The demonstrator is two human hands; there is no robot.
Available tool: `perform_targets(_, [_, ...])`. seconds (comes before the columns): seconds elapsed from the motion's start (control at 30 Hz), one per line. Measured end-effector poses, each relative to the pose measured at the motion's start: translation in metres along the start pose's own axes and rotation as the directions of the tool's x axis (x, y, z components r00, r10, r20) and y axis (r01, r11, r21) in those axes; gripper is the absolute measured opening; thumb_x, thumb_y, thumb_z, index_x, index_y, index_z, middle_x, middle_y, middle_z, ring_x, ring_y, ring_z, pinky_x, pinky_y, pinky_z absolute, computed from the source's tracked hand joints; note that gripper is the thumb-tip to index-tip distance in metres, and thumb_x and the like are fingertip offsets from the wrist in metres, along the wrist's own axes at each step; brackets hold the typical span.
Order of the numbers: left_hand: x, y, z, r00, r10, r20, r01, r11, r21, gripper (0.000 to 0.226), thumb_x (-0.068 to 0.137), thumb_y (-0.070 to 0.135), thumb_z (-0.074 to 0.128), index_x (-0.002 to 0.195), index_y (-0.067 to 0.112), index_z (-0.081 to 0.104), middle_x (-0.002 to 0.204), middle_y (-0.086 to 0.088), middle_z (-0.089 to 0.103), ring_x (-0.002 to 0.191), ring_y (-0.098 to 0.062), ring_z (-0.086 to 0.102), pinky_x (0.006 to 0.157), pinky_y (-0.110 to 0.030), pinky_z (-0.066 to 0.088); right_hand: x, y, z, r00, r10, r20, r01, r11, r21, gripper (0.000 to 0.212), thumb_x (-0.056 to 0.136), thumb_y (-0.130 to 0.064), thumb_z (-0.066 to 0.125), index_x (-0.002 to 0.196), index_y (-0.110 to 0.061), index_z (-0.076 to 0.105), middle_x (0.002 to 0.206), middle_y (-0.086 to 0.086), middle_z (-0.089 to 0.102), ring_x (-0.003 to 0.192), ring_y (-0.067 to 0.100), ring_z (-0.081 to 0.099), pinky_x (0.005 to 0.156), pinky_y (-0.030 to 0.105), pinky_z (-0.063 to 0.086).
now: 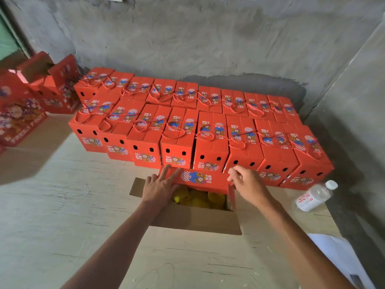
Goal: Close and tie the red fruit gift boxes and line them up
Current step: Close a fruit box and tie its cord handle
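Note:
An open red gift box (193, 217) stands right in front of me, with yellow netted fruit (200, 198) showing inside. Its far red flap (203, 178), printed with a blue and white pattern, is folded partway over the opening. My left hand (161, 187) lies on the flap's left end with straight fingers. My right hand (249, 185) pinches the flap's right corner with curled fingers. Behind stand two rows of closed red gift boxes (177, 140), each tied with red cord.
A plastic water bottle (314, 196) lies on its side to the right of the box. Open, empty red boxes (41, 88) stand at the far left. Flat cardboard sheets (62, 205) cover the floor. A concrete wall (208, 38) runs behind and to the right.

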State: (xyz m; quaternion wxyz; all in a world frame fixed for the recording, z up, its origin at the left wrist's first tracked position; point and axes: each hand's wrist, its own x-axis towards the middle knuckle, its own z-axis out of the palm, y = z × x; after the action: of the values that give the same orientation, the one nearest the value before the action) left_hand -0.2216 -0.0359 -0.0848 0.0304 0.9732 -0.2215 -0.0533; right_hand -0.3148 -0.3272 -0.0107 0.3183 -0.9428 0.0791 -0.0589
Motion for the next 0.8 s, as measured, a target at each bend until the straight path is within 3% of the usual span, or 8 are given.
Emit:
perform_targets(0.07, [-0.001, -0.001, 0.001, 1.0, -0.002, -0.007, 0.002, 1.0, -0.004, 0.062, 0.103, 0.062, 0.023, 0.158, 0.05, -0.005, 0.171, 0.0, 0.004, 0.138, -0.036, 0.043, 0.115, -0.051, 0.034, -0.022, 0.006, 0.037, 0.996, -0.081, 0.022, 0.082, 0.994, -0.071, 0.04, 0.111, -0.031, 0.036, 0.137, -0.012, 0.06, 0.143, 0.005, 0.06, 0.134, 0.014, 0.055, 0.108, 0.025, 0.045])
perform_targets(0.13, [-0.002, 0.0, 0.003, 1.0, -0.009, -0.022, 0.008, 1.0, -0.01, 0.062, 0.103, 0.062, 0.023, 0.158, 0.05, -0.004, 0.171, 0.0, 0.005, 0.137, -0.036, 0.044, 0.114, -0.05, 0.035, -0.042, 0.016, 0.073, 0.992, -0.122, 0.043, 0.129, 0.961, -0.244, 0.051, 0.112, -0.035, 0.026, 0.158, -0.014, 0.033, 0.167, 0.001, 0.023, 0.157, 0.02, 0.014, 0.127, 0.035, 0.018])
perform_targets(0.33, [-0.004, -0.003, 0.01, 0.998, 0.009, -0.065, -0.012, 0.999, -0.042, 0.062, 0.101, 0.064, 0.02, 0.159, 0.049, 0.001, 0.17, 0.001, 0.01, 0.133, -0.036, 0.047, 0.111, -0.049, 0.037, -0.04, 0.029, 0.088, 0.994, -0.099, 0.052, 0.111, 0.934, -0.341, 0.059, 0.11, -0.046, 0.013, 0.163, -0.021, 0.012, 0.169, -0.011, -0.002, 0.156, 0.011, -0.013, 0.123, 0.024, -0.009])
perform_targets(0.43, [-0.005, -0.005, 0.012, 0.995, 0.046, -0.094, -0.052, 0.997, -0.057, 0.07, 0.097, 0.068, 0.015, 0.161, 0.043, 0.007, 0.169, 0.0, 0.016, 0.133, -0.035, 0.049, 0.112, -0.05, 0.036, -0.041, 0.03, 0.09, 0.995, -0.074, 0.06, 0.091, 0.927, -0.365, 0.058, 0.111, -0.045, 0.014, 0.164, -0.022, 0.009, 0.169, -0.01, -0.003, 0.156, 0.011, -0.015, 0.125, 0.026, -0.007])
perform_targets(0.57, [-0.015, -0.009, 0.006, 0.981, -0.062, -0.186, 0.043, 0.994, -0.104, 0.084, 0.093, 0.075, 0.037, 0.159, 0.025, 0.027, 0.165, -0.003, 0.029, 0.148, -0.03, 0.035, 0.124, -0.057, 0.006, -0.039, 0.027, 0.085, 0.992, -0.031, 0.12, 0.071, 0.936, -0.344, 0.058, 0.111, -0.046, 0.012, 0.164, -0.024, 0.002, 0.169, -0.011, -0.01, 0.155, 0.012, -0.019, 0.129, 0.039, 0.005])
perform_targets(0.67, [-0.033, -0.021, -0.003, 0.892, -0.261, -0.368, 0.202, 0.96, -0.192, 0.091, 0.09, 0.064, 0.058, 0.16, 0.015, 0.024, 0.166, -0.013, 0.025, 0.155, -0.032, 0.016, 0.121, -0.054, -0.012, -0.039, 0.025, 0.083, 0.989, -0.028, 0.145, 0.075, 0.94, -0.334, 0.058, 0.111, -0.045, 0.014, 0.164, -0.024, 0.001, 0.17, -0.01, -0.011, 0.155, 0.013, -0.019, 0.129, 0.042, 0.007])
perform_targets(0.73, [-0.047, -0.032, -0.01, 0.814, -0.461, -0.353, 0.298, 0.853, -0.428, 0.095, 0.088, 0.048, 0.068, 0.16, 0.015, 0.016, 0.165, -0.015, 0.022, 0.153, -0.035, 0.019, 0.123, -0.054, 0.003, -0.041, 0.024, 0.083, 0.99, -0.036, 0.137, 0.082, 0.934, -0.348, 0.058, 0.111, -0.043, 0.017, 0.164, -0.021, 0.004, 0.17, -0.008, -0.008, 0.156, 0.015, -0.016, 0.129, 0.041, 0.008])
perform_targets(0.8, [-0.052, -0.038, -0.023, 0.768, -0.598, -0.23, 0.236, 0.597, -0.767, 0.084, 0.087, 0.036, 0.071, 0.155, 0.015, 0.026, 0.153, -0.013, 0.044, 0.135, -0.033, 0.049, 0.105, -0.047, 0.04, -0.041, 0.025, 0.083, 0.992, -0.051, 0.118, 0.092, 0.926, -0.365, 0.058, 0.111, -0.041, 0.018, 0.164, -0.018, 0.007, 0.171, -0.006, -0.006, 0.157, 0.016, -0.014, 0.128, 0.039, 0.008])
